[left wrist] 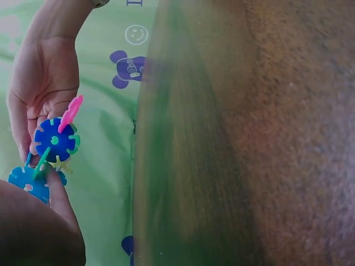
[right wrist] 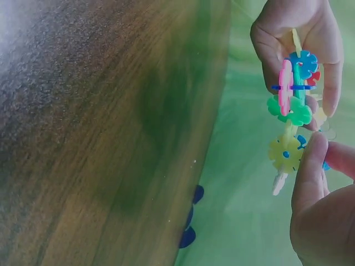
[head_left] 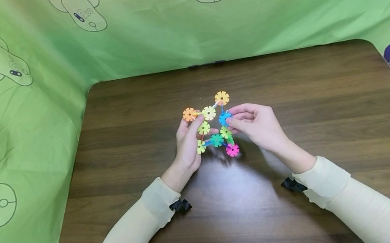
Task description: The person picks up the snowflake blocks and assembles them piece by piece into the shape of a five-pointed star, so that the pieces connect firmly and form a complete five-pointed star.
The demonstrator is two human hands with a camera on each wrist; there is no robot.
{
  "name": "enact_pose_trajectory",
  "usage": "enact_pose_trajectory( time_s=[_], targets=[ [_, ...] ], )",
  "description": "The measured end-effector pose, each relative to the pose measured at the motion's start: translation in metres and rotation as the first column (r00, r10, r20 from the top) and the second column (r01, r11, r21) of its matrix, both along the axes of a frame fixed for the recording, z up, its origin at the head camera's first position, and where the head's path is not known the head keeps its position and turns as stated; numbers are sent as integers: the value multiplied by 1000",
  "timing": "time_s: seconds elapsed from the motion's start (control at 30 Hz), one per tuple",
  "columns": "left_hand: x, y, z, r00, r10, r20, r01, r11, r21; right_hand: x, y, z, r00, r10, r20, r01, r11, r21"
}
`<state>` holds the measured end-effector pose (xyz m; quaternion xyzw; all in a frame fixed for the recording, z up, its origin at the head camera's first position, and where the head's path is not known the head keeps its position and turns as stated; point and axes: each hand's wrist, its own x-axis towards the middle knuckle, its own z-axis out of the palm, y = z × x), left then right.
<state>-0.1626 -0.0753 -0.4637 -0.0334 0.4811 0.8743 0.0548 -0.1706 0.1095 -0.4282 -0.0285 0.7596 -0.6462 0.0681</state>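
Note:
A linked frame of colourful notched plastic discs is held up over the table between both hands. My left hand [head_left: 186,146] grips its left side, thumb on the front near a pale yellow disc [head_left: 209,113]. On the other side my right hand [head_left: 261,126] pinches a blue disc [head_left: 224,118] between thumb and fingers. An orange disc [head_left: 222,98] tops the frame, another orange-red disc [head_left: 189,114] sits at its left, and a pink disc [head_left: 232,150] hangs lowest beside a teal disc [head_left: 216,140]. In the right wrist view, a yellow disc [right wrist: 285,154] lies beside the right fingertips.
The brown wood-grain table [head_left: 134,118] has rounded corners and lies below the hands. A green printed curtain [head_left: 151,31] borders its back and sides. Black wrist cameras sit under both cuffs, including the left wrist camera [head_left: 180,206].

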Motion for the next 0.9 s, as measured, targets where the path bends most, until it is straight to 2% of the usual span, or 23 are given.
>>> enact_pose_trajectory(
  time_s=[0.13, 0.3, 0.5, 0.63, 0.77, 0.9],
  targets=[
    [0, 0, 0, 1000, -24, 15, 23, 999, 35, 1, 0, 0, 1000, -13, -18, 13, 1000, -9],
    [0, -2, 1, 997, -62, 41, 61, 998, 34, 3, 0, -2, 999, -18, -27, 16, 999, -45],
    [-2, -5, 1, 992, -125, -1, 125, 992, 29, 2, 1, -2, 998, -32, -58, 28, 996, -80],
    [-3, -6, 0, 987, -161, -17, 161, 987, 1, 2, 3, 0, 998, -25, -50, 20, 996, -91],
    [-3, -8, 0, 973, -223, -59, 220, 974, -54, 2, 6, 2, 999, 0, -33, -2, 999, -54],
    [-3, -8, 3, 967, -234, -104, 222, 968, -114, 2, 7, 3, 999, 29, -12, -29, 1000, 8]
  ],
)
